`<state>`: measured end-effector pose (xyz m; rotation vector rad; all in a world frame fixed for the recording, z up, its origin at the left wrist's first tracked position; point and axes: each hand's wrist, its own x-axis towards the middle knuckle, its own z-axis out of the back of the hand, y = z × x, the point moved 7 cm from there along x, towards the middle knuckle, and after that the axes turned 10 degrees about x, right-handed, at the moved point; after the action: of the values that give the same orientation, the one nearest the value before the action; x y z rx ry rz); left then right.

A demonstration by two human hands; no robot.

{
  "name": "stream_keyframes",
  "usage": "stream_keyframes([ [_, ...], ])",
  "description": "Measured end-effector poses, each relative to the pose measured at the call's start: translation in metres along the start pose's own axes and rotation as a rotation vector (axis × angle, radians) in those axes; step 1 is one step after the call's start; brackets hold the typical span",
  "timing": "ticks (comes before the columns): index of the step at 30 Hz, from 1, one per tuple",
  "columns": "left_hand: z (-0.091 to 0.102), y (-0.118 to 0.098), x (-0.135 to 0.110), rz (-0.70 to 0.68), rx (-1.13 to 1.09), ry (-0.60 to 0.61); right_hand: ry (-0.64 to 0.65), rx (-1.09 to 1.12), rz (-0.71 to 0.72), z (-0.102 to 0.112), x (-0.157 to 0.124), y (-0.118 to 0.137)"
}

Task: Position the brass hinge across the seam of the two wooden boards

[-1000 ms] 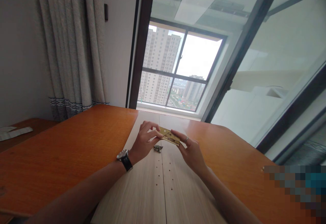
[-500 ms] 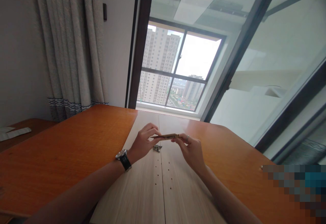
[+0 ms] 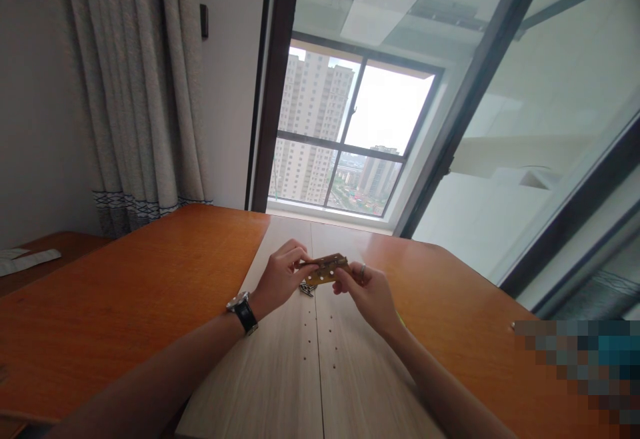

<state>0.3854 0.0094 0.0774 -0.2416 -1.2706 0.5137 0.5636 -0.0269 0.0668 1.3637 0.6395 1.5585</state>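
A brass-coloured hinge (image 3: 325, 271) with round holes is held up between both hands, its leaves partly folded apart. My left hand (image 3: 283, 274), with a watch (image 3: 242, 311) on the wrist, pinches the hinge's left end. At its right end, the thumb and fingers of my right hand (image 3: 371, 294) are closed on it; a ring shows on one finger. Just below the hinge lies a small pile of screws (image 3: 307, 290), partly hidden by it. Two pale wood boards (image 3: 270, 372) (image 3: 365, 392) lie side by side under my hands, with several small drilled holes along their seam.
The boards rest on an orange-brown wooden table (image 3: 150, 292). Beyond its far edge are a window (image 3: 360, 132) and a dark-framed glass door (image 3: 465, 92). A grey curtain (image 3: 140, 92) hangs at the left. White strips (image 3: 30, 260) lie on a lower surface at far left.
The hinge has tilted from edge-on, so a leaf with its holes now faces me and the leaves stand apart. Both hands keep their hold on its ends.
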Motion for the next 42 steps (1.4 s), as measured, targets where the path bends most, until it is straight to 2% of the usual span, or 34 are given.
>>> stream_keyframes([
  [6, 0.0, 0.007, -0.001, 0.054, -0.043, -0.027, 0.056, 0.147, 0.051, -0.004, 0.0, 0.006],
  [11, 0.001, 0.009, 0.001, 0.07, -0.054, -0.044, 0.132, 0.175, 0.098, -0.009, -0.002, 0.005],
  [24, -0.005, 0.008, -0.002, 0.071, -0.111, 0.015, 0.118, 0.092, 0.212, -0.011, -0.007, 0.009],
  [33, -0.007, 0.002, -0.004, 0.04, -0.09, 0.048, 0.109, 0.0, 0.191, -0.008, -0.006, 0.011],
  [42, -0.007, -0.003, -0.004, 0.004, -0.042, 0.074, 0.105, 0.014, 0.183, -0.007, -0.006, 0.011],
])
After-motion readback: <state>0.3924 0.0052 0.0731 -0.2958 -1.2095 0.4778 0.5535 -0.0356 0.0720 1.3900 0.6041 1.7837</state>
